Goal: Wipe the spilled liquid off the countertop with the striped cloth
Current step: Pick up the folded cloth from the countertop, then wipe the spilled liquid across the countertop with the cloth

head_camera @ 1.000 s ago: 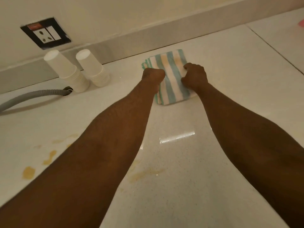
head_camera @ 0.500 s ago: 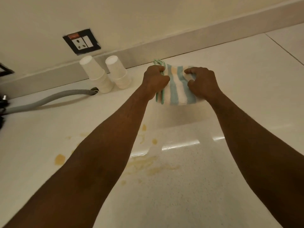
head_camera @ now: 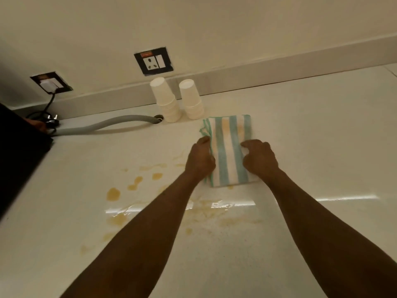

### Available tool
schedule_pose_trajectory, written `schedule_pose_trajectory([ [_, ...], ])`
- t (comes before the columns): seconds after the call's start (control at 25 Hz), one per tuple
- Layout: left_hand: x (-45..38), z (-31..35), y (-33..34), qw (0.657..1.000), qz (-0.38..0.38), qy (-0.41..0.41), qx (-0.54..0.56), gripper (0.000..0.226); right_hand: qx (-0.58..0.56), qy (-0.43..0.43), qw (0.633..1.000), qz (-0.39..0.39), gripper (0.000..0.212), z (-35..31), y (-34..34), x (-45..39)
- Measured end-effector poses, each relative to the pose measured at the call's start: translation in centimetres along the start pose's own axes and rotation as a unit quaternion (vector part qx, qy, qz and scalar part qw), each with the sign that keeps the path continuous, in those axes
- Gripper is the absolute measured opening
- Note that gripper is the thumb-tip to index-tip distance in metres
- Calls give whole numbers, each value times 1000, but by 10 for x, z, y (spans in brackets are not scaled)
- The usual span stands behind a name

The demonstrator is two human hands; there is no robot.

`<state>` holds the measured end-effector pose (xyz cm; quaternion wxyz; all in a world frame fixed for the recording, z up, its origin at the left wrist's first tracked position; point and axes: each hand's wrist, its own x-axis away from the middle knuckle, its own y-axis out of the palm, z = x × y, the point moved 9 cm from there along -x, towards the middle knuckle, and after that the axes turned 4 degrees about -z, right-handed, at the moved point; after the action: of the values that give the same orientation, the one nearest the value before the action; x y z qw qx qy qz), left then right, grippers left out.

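A folded cloth with blue, white and yellow stripes lies flat on the white countertop. My left hand grips its left edge and my right hand grips its right side, both with curled fingers. Brownish spilled liquid is spread in puddles and drops to the left of the cloth and nearer to me, partly under my forearms.
Two stacks of upturned white paper cups stand by the wall behind the cloth. A grey hose runs left from a hole in the counter. A dark appliance sits at far left, with two wall sockets above.
The view has swung left and down, showing more of the spill and the dark appliance. The cloth now lies flat under both hands, closer to the spill.
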<state>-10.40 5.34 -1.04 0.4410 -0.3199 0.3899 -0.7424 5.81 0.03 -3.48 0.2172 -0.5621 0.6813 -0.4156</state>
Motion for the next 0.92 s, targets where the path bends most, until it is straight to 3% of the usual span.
schedule_pose_trajectory([
  [0.08,3,-10,2,999,11,1,-41,53,140,14,989,54,43,-3,-3,4],
  [0.16,4,-22,-7,995,35,4,-98,49,172,-41,978,115,44,-25,-10,3],
  [0.28,7,-52,-31,988,64,-4,-138,52,113,-104,986,67,59,-54,6,-15],
  [0.4,14,-103,-61,984,85,-30,-154,54,130,-113,985,14,70,-64,27,-39],
  [0.56,33,-196,-108,978,117,-85,-148,56,163,-72,984,-19,70,-56,44,-66],
  [0.68,49,-265,-135,973,129,-124,-146,58,190,-49,981,-2,70,-48,51,-69],
  [0.8,65,-334,-156,966,128,-173,-142,58,245,3,969,4,81,-41,55,-70],
  [0.92,79,-392,-166,961,106,-221,-130,60,226,68,972,11,88,-42,57,-72],
])
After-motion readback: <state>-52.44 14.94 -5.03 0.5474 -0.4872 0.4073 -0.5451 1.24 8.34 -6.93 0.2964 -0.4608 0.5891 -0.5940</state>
